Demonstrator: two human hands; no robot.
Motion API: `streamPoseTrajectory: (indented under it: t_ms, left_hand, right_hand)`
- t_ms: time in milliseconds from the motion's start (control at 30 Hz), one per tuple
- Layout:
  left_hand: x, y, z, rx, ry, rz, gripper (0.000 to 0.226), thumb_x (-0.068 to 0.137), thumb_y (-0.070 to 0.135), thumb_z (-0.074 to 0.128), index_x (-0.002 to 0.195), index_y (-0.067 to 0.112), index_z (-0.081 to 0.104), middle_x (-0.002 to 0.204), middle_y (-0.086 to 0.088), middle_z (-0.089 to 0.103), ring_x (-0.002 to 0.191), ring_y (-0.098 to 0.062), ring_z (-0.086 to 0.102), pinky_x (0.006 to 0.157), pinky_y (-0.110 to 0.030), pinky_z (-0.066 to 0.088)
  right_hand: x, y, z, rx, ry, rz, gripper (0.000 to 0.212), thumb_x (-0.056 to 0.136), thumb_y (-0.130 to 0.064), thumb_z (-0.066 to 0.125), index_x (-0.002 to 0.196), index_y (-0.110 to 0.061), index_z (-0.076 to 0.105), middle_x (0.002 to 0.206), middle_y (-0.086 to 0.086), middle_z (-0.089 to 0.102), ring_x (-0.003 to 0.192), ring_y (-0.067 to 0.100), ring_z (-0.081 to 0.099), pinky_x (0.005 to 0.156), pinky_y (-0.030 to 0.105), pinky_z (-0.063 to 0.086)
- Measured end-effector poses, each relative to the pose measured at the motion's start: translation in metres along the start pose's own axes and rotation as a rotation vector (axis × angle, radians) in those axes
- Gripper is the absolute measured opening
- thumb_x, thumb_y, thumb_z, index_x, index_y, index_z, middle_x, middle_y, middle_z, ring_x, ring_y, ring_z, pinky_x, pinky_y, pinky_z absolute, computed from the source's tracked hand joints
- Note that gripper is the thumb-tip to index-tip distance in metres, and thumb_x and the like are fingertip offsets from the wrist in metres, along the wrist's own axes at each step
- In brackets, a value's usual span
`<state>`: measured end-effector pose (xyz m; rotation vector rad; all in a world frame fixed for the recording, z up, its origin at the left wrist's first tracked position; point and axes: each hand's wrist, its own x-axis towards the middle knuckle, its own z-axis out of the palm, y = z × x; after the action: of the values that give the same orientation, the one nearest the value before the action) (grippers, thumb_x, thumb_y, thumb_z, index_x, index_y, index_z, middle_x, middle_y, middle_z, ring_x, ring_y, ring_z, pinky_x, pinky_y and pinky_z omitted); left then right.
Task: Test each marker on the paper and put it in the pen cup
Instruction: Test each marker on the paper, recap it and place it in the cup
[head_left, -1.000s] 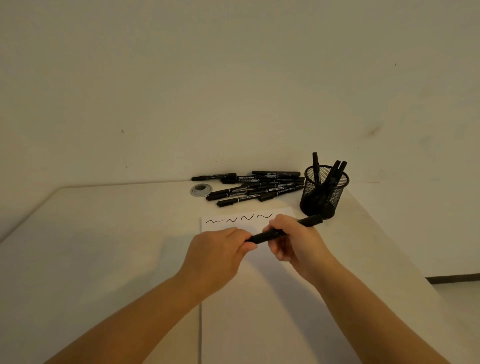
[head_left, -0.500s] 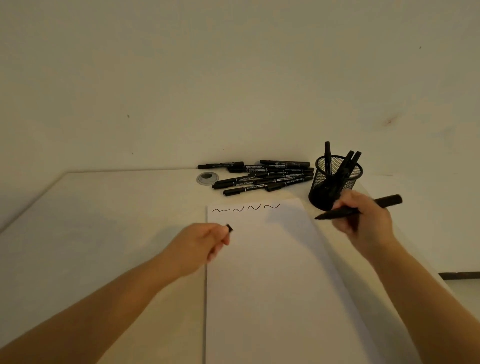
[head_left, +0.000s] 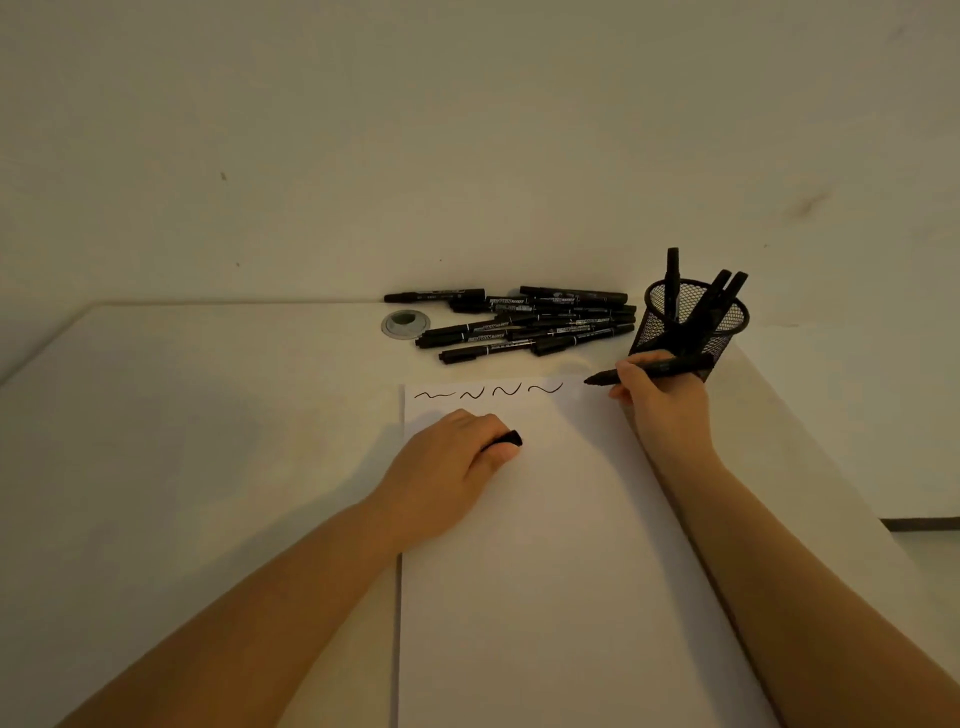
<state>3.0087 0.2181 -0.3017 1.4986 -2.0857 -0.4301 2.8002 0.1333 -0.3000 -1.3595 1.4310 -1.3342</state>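
A white sheet of paper (head_left: 561, 545) lies on the table with several black squiggles along its top edge. My right hand (head_left: 662, 400) grips an uncapped black marker (head_left: 649, 370); its tip hovers at the paper's top right corner, just past the last squiggle. My left hand (head_left: 452, 462) rests on the paper's left part and holds the black marker cap (head_left: 508, 440) between thumb and fingers. A black mesh pen cup (head_left: 693, 325) stands behind my right hand with three markers upright in it. A pile of black markers (head_left: 524, 325) lies at the table's back.
A round grey grommet (head_left: 405, 325) sits in the pale tabletop (head_left: 208, 415) left of the marker pile. A bare wall rises right behind the table. The table's right edge runs close past the pen cup, with floor beyond it.
The two hands pulled the cap off and parted. My right hand then brought the marker's tip to the paper's top right corner, while my left hand with the cap settled on the paper.
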Motion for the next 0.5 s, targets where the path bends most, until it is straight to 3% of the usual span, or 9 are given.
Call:
streamPoseTrajectory:
  t_ms: [100,267,400,500]
  left_hand:
    - [0.0002,-0.0028,0.0017,-0.003,0.006,0.008,0.027,0.095,0.032,0.040,0.107,0.016,0.058,0.091,0.002,0.057,0.088,-0.010,0.046,0.073,-0.025,0.036]
    - [0.0017,-0.0041,0.0029,-0.009,0.009,0.012,0.026,0.095,0.033,0.040,0.107,0.019,0.059,0.088,0.007,0.054,0.085,-0.007,0.044,0.069,-0.020,0.033]
    - [0.0007,-0.0037,0.0027,-0.017,-0.012,-0.004,0.029,0.095,0.034,0.039,0.110,0.019,0.058,0.099,0.003,0.061,0.094,-0.010,0.049,0.079,-0.027,0.040]
    - [0.0009,-0.0033,0.0022,-0.023,-0.014,-0.012,0.029,0.095,0.035,0.039,0.110,0.019,0.058,0.099,0.002,0.062,0.095,-0.010,0.050,0.080,-0.028,0.041]
  right_hand:
    - [0.0025,0.0065,0.0013,-0.059,0.000,-0.057,0.016,0.086,-0.014,0.056,0.076,-0.027,0.057,0.066,-0.002,0.065,0.062,-0.003,0.060,0.064,0.020,0.043]
    - [0.0062,0.0094,0.0027,-0.149,-0.103,-0.092,0.014,0.084,-0.019,0.057,0.075,-0.029,0.058,0.067,-0.007,0.068,0.069,-0.002,0.063,0.067,0.018,0.046]
    - [0.0061,0.0091,-0.0002,-0.196,-0.026,-0.104,0.016,0.083,-0.017,0.055,0.073,-0.029,0.056,0.070,-0.004,0.064,0.063,-0.007,0.056,0.051,0.005,0.040]
    - [0.0024,0.0064,-0.0063,-0.262,0.042,-0.128,0.012,0.082,-0.017,0.057,0.074,-0.026,0.057,0.068,-0.007,0.060,0.064,0.003,0.056,0.051,0.015,0.040]
